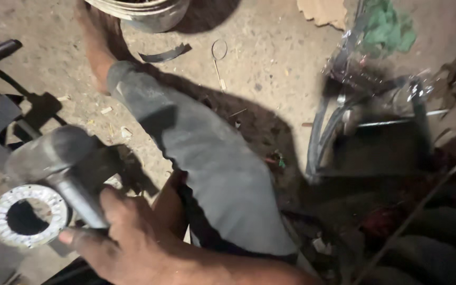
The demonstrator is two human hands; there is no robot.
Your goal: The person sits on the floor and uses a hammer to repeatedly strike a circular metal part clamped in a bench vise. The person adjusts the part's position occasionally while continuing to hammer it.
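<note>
Left hand (127,237) clenched on hammer (59,158) handle over toothed ring (27,216) on floor (270,63); right hand unseen. Hammering step, next needs square blow.

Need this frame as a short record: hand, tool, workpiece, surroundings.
hand: one hand gripping, side unclear
tool: grey metal hammer, head blurred above the ring
workpiece: round silvery metal ring with dark centre hole, lying flat
leg: grey trouser leg, bare foot on concrete floor
nearby: metal bucket; thin wire loop
</note>
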